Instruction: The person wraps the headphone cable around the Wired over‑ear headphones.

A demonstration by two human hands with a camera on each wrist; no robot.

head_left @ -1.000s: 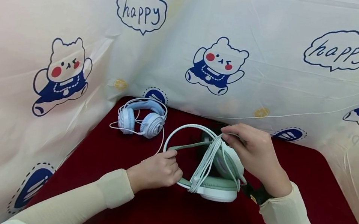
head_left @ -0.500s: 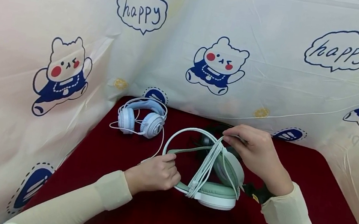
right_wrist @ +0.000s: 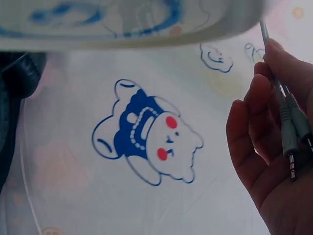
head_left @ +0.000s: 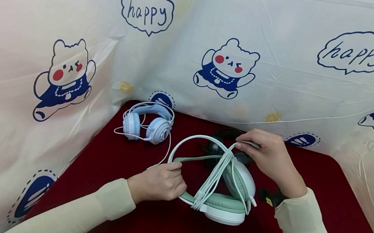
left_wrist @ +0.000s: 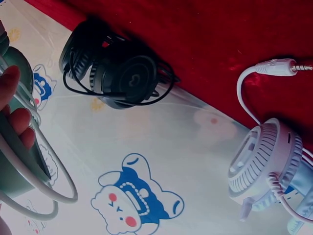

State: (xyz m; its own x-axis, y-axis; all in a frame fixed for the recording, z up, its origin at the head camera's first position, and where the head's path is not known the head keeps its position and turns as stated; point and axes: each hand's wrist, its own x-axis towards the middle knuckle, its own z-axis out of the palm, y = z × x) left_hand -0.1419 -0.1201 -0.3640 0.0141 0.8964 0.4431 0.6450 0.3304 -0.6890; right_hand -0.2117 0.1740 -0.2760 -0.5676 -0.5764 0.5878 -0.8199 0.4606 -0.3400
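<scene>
White headphones with green ear pads [head_left: 225, 203] are held up over the red cloth. My left hand [head_left: 160, 180] grips their headband [head_left: 183, 141]. The pale cable [head_left: 216, 175] is wound in several loops across the headband beside the ear cups. At the upper right, my right hand [head_left: 267, 152] pinches the cable's end between thumb and fingers. In the right wrist view, two slim jack plugs [right_wrist: 292, 132] lie along that palm, metal tips exposed. Only some fingers [left_wrist: 19, 120] of the left hand show in its own wrist view, beside the green inner band and cable loops.
Light-blue headphones [head_left: 158, 130] stand at the back left, their cable with a jack plug [left_wrist: 276, 67] trailing on the red cloth [head_left: 131, 160]. Black headphones [left_wrist: 129, 78] lie behind the held pair. A white printed curtain [head_left: 283, 86] closes off the back and sides.
The held headphones have sunk a little, ear cups tilting downward. My right hand has shifted slightly right with the cable end, and more of the black headphones shows behind.
</scene>
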